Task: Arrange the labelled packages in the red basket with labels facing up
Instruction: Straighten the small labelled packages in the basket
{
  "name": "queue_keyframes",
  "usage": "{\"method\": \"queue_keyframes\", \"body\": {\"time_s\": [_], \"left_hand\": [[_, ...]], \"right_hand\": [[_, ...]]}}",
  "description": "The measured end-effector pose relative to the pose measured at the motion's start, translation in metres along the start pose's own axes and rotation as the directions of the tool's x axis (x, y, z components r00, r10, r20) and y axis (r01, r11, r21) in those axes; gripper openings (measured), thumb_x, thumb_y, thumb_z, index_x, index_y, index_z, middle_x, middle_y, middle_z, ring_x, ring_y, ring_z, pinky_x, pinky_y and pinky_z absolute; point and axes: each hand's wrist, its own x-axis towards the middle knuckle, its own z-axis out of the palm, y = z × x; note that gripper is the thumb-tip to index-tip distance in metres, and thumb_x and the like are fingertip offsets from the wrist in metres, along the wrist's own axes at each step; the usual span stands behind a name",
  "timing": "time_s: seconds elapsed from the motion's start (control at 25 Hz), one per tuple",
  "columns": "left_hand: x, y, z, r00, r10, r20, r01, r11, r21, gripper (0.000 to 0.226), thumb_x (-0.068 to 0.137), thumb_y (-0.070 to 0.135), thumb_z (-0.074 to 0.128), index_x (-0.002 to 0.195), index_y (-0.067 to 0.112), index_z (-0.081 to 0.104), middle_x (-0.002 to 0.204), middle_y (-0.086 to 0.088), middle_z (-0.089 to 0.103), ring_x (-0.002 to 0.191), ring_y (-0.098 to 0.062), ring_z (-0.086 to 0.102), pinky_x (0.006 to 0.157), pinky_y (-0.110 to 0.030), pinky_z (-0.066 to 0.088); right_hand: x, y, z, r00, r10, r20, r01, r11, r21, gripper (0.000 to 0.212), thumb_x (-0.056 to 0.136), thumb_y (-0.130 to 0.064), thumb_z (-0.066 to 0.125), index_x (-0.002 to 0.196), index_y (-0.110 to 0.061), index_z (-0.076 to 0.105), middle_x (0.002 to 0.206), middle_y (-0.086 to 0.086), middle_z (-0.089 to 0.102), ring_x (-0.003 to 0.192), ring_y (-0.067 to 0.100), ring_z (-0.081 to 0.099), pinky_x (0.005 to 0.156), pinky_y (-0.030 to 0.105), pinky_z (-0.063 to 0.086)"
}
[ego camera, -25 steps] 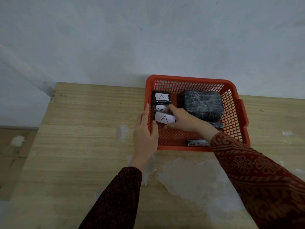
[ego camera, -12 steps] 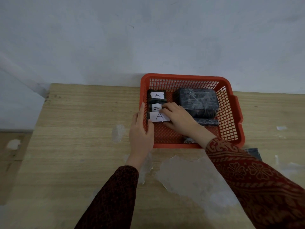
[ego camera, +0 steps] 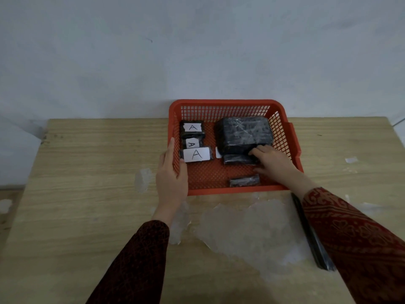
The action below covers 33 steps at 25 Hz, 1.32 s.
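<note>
In the head view, the red basket (ego camera: 230, 104) was seen on the wooden worktop (ego camera: 87, 172) against the wall. Three packages labelled A (ego camera: 196, 154) were lined up along its left side, labels up. The basket's left wall was clasped by the left hand (ego camera: 172, 172). The right hand (ego camera: 274, 161) was curled, its grip laid on a flat dark package (ego camera: 237, 160) beneath the large wrapped package (ego camera: 244, 133); whether that grip was closed could not be told.
</note>
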Motion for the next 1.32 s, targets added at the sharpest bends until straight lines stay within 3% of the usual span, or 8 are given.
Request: {"method": "queue_keyframes", "body": {"time_s": [0.16, 0.32, 0.44, 0.6, 0.84, 1.08, 1.2, 1.32], "left_hand": [[-0.001, 0.001, -0.001, 1.0, -0.007, -0.007, 0.007, 1.0, -0.015, 0.056, 0.096, 0.016, 0.045, 0.149, 0.026, 0.029, 0.123, -0.002, 0.053, 0.104, 0.001, 0.048, 0.09, -0.014, 0.038], [-0.001, 0.0, -0.001, 1.0, -0.001, -0.008, 0.001, 1.0, -0.014, 0.057, 0.095, 0.015, 0.044, 0.149, 0.028, 0.028, 0.119, 0.004, 0.051, 0.099, 0.01, 0.047, 0.089, -0.015, 0.041], [-0.001, 0.0, -0.001, 1.0, -0.008, -0.004, 0.008, 1.0, -0.025, 0.057, 0.096, 0.017, 0.044, 0.148, 0.029, 0.028, 0.121, 0.004, 0.051, 0.101, 0.008, 0.048, 0.091, -0.018, 0.043], [-0.001, -0.001, -0.001, 1.0, 0.005, -0.007, -0.005, 1.0, -0.026, 0.056, 0.096, 0.017, 0.044, 0.148, 0.03, 0.029, 0.119, 0.006, 0.05, 0.104, 0.017, 0.045, 0.087, -0.006, 0.038], [0.0, -0.001, 0.0, 1.0, -0.005, -0.005, 0.005, 1.0, -0.007, 0.056, 0.096, 0.017, 0.045, 0.148, 0.028, 0.028, 0.117, 0.008, 0.047, 0.102, 0.022, 0.041, 0.082, -0.005, 0.038], [0.001, 0.0, 0.0, 1.0, -0.004, -0.014, 0.004, 1.0, -0.003, 0.056, 0.095, 0.013, 0.045, 0.148, 0.022, 0.031, 0.113, 0.006, 0.049, 0.098, 0.021, 0.043, 0.079, 0.004, 0.035], [0.0, 0.001, -0.001, 1.0, -0.003, -0.005, 0.003, 1.0, -0.007, 0.056, 0.095, 0.014, 0.045, 0.148, 0.024, 0.03, 0.114, 0.005, 0.049, 0.098, 0.02, 0.044, 0.079, 0.003, 0.036], [0.0, 0.0, -0.001, 1.0, -0.002, 0.003, 0.002, 1.0, -0.003, 0.057, 0.095, 0.016, 0.045, 0.149, 0.027, 0.028, 0.118, 0.005, 0.049, 0.1, 0.018, 0.044, 0.082, -0.001, 0.038]], "right_hand": [[0.008, -0.01, -0.002, 0.998, -0.067, -0.013, 0.068, 0.995, 0.078, 0.04, 0.08, -0.021, 0.068, 0.116, -0.016, 0.051, 0.11, 0.01, 0.064, 0.101, 0.027, 0.06, 0.08, 0.038, 0.049], [0.013, -0.023, -0.014, 0.996, -0.077, -0.053, 0.089, 0.96, 0.266, 0.02, 0.089, -0.022, 0.051, 0.108, -0.016, 0.056, 0.092, 0.007, 0.065, 0.084, 0.023, 0.061, 0.069, 0.036, 0.048], [0.015, -0.022, -0.026, 0.981, -0.117, 0.158, 0.029, 0.881, 0.473, 0.016, 0.092, -0.019, 0.045, 0.095, -0.022, 0.06, 0.067, -0.007, 0.059, 0.06, 0.01, 0.055, 0.058, 0.031, 0.041], [0.013, -0.04, -0.029, 0.923, -0.271, 0.273, 0.016, 0.736, 0.676, 0.014, 0.094, -0.025, 0.051, 0.094, -0.02, 0.064, 0.082, -0.007, 0.064, 0.07, -0.003, 0.056, 0.067, 0.021, 0.042], [0.03, -0.086, -0.008, 0.88, -0.335, 0.335, 0.098, 0.82, 0.563, 0.022, 0.093, -0.027, 0.055, 0.096, -0.011, 0.071, 0.088, -0.002, 0.065, 0.073, 0.007, 0.053, 0.062, 0.016, 0.037], [0.032, -0.091, -0.002, 0.943, -0.215, 0.254, 0.104, 0.915, 0.389, 0.03, 0.084, -0.044, 0.063, 0.086, -0.015, 0.066, 0.081, -0.002, 0.061, 0.073, 0.017, 0.055, 0.052, 0.026, 0.036], [0.029, -0.087, -0.002, 0.928, -0.235, 0.29, 0.086, 0.89, 0.448, 0.035, 0.086, -0.045, 0.059, 0.08, -0.012, 0.071, 0.078, 0.006, 0.069, 0.07, 0.021, 0.06, 0.059, 0.037, 0.045], [0.032, -0.086, -0.006, 0.982, -0.152, 0.114, 0.087, 0.893, 0.442, 0.026, 0.086, -0.039, 0.063, 0.084, -0.013, 0.068, 0.081, 0.003, 0.067, 0.074, 0.021, 0.062, 0.063, 0.037, 0.05]]}}
